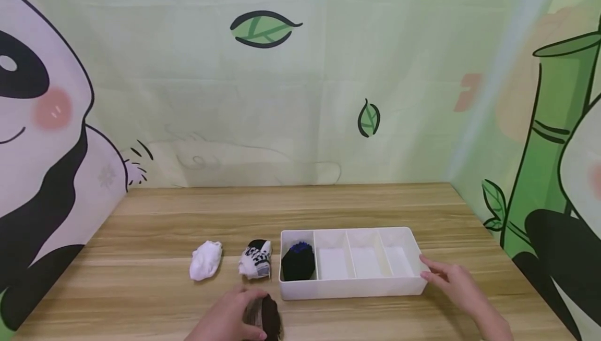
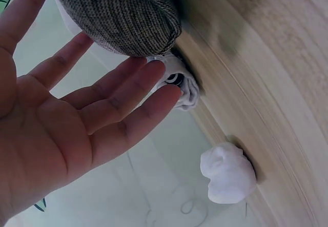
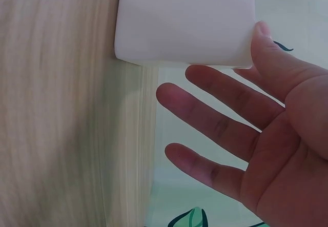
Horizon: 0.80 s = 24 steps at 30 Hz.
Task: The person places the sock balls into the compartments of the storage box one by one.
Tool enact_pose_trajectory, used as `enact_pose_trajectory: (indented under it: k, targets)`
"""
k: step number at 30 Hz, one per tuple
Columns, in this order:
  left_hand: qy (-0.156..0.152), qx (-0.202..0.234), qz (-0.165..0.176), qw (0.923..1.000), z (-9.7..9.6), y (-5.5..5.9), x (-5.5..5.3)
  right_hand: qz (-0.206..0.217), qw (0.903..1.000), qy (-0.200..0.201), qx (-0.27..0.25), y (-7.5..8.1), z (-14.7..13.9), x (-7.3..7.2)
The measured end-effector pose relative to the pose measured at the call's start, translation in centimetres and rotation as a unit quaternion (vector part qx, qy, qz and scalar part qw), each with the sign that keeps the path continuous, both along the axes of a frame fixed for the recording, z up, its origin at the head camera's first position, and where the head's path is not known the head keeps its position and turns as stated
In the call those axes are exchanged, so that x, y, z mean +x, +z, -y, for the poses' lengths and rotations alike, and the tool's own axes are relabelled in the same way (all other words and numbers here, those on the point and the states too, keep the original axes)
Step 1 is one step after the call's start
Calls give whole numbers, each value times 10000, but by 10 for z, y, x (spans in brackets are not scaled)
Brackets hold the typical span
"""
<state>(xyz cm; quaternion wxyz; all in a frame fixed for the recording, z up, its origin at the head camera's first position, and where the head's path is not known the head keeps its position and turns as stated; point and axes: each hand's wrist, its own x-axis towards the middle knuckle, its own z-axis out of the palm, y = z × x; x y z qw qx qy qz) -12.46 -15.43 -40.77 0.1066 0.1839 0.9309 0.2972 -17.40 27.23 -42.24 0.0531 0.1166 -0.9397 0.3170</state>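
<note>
My left hand [image 1: 230, 316] is at a rolled sock [image 1: 271, 319], dark brown in the head view. In the left wrist view this sock [image 2: 123, 17] looks ribbed and grey; the fingers are fairly straight, their tips at its side. My right hand [image 1: 457, 283] touches the right end of a white divided box [image 1: 357, 289] with thumb and fingertips. Its other fingers are stretched out beside the end wall [image 3: 184, 22] in the right wrist view. A black rolled sock with a blue edge [image 1: 298, 263] lies in the box's leftmost compartment.
Left of the box lie a white sock with a black pattern [image 1: 255, 260] and, farther left, a plain white rolled sock [image 1: 205, 260]. All stand on a wood-grain table [image 1: 155, 226]. A printed panda backdrop [image 1: 197, 70] rises behind the table and along its sides.
</note>
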Motion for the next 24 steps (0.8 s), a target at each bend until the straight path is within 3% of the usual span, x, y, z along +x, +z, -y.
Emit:
enact_pose_trajectory:
  k: [8,24]
  targets:
    - [146,115,289,9994,-2,-3,-3,10,9999,21,-146,0,1,0]
    - [97,-214,-158,9996,-7,-8,-3,25,9999,58,-100,1,-1,-1]
